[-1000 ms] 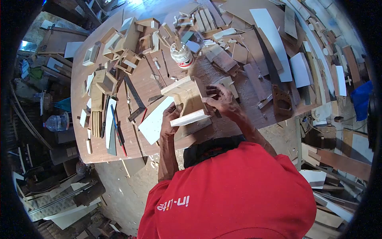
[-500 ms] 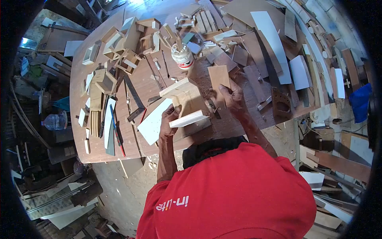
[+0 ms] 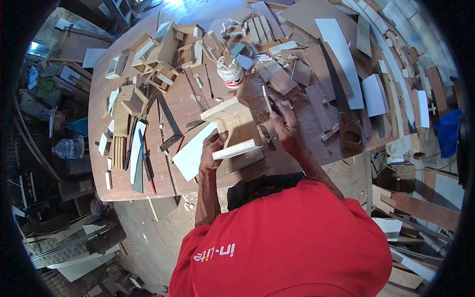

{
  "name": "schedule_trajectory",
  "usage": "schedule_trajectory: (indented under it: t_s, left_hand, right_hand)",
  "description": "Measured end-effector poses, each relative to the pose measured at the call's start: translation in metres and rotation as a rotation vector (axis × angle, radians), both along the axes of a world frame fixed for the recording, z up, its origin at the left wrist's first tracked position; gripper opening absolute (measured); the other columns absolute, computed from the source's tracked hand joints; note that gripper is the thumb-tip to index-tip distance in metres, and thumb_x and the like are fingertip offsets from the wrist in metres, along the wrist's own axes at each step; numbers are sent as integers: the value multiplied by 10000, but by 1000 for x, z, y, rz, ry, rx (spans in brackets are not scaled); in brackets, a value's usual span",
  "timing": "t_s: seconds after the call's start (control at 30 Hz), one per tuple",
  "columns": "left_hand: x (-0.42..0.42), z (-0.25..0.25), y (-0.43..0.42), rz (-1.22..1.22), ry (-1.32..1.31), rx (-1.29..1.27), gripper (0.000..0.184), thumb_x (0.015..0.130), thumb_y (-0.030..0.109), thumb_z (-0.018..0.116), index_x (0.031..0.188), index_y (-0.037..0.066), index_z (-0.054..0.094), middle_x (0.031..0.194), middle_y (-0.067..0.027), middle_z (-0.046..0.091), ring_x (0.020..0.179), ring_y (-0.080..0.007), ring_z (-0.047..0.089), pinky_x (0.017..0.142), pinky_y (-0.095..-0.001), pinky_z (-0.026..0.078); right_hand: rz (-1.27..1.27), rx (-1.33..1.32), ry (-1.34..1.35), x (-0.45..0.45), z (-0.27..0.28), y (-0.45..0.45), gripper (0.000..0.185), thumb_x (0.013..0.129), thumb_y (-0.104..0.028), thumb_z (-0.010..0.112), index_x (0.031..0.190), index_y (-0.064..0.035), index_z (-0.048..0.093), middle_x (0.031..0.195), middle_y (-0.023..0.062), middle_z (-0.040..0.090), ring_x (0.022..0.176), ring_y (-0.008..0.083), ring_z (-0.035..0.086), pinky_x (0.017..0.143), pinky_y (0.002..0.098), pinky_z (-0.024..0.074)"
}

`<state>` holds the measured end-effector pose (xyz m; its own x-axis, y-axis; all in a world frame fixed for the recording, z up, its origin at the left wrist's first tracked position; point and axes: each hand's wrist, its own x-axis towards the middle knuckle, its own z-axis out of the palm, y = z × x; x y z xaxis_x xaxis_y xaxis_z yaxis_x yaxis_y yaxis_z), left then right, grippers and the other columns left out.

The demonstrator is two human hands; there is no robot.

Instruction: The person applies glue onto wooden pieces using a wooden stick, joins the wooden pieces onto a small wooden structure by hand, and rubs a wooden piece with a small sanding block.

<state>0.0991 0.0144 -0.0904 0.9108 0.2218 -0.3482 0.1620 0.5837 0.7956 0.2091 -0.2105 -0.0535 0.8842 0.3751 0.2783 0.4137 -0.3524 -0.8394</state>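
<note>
My left hand [image 3: 213, 148] grips the near left corner of a small wooden frame [image 3: 236, 126], made of boards joined at their edges, with its inside facing up. To the right of the frame, my right hand [image 3: 284, 123] holds a thin wooden panel [image 3: 267, 100], which is seen nearly edge-on and stands apart from the frame. Beneath the left side of the frame lies a white board [image 3: 190, 157]. A white jar [image 3: 230, 73] with sticks in it stands just beyond the frame.
Small wooden boxes [image 3: 166, 49] crowd the back left of the table [image 3: 198, 111]. Pens and a metal square [image 3: 168, 116] lie at left. A handsaw [image 3: 350, 131], offcuts and a long white board [image 3: 341, 59] lie at right.
The thin panel has come away from the frame's right side in my right hand, first showing its face, now turned edge-on. My left hand and the frame stay nearly in place.
</note>
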Motion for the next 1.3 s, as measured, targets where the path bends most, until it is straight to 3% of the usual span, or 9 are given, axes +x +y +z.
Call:
schedule_trajectory:
  t_s: [0.17,0.23,0.47,0.57,1.03,1.13,1.17,1.27,1.3]
  left_hand:
    - [2,2,-2,2,12,-17,314,883,147,659,1150,-5,596,1029,-49,650,866,-115,604,747,-260,480]
    - [1,6,-3,0,19,-3,332,879,144,662,1164,-10,587,1038,-55,648,871,-120,605,757,-258,480]
    - [-2,-3,-1,8,5,-2,348,866,149,680,1163,-8,591,1035,-54,645,868,-117,603,747,-258,480]
    - [-3,-5,1,-13,31,-8,341,863,151,686,1156,-2,601,1032,-52,645,864,-116,601,742,-258,479]
    - [31,11,-9,397,-86,-171,378,920,116,584,1249,-48,496,1107,-87,618,932,-159,622,766,-271,517]
    - [63,26,-12,533,-176,-222,375,924,127,575,1264,-5,494,1091,-91,619,932,-170,626,773,-278,524]
    - [71,35,-16,569,-182,-239,348,921,111,569,1252,23,513,1072,-82,626,915,-174,631,756,-281,530]
    - [79,32,-21,598,-204,-133,309,922,94,555,1221,17,534,1060,-76,631,885,-169,632,711,-284,530]
    - [78,47,-29,607,-212,-184,277,919,85,557,1185,10,556,1035,-74,636,866,-160,626,684,-290,520]
  right_hand:
    - [62,355,407,0,-23,1,406,967,-256,475,1197,68,558,1125,201,608,1063,262,567,944,361,407]
    - [-208,639,1055,0,-10,7,407,970,-301,486,1178,29,603,1094,116,626,984,171,577,890,317,430]
    - [-92,498,1039,-1,-8,5,401,957,-309,519,1195,3,605,1016,67,649,904,132,582,832,275,445]
    - [-141,333,654,-1,-30,14,333,943,-356,540,1093,-80,652,935,12,650,824,91,610,694,242,482]
    - [196,702,1305,-3,-14,0,477,980,-392,352,1149,29,500,962,159,632,779,246,662,721,384,564]
    - [390,434,918,-23,-11,19,458,996,-359,323,1234,-2,483,1024,157,630,893,264,667,724,397,583]
    - [330,684,1360,-24,-6,28,411,972,-320,422,1227,-5,490,1043,148,618,885,265,663,746,430,584]
    - [337,632,1406,-37,-16,57,497,951,-470,446,1136,-15,520,941,116,625,830,221,651,756,385,556]
    - [444,376,712,-48,-24,62,504,957,-463,434,1146,-6,531,932,139,618,815,226,639,723,359,542]
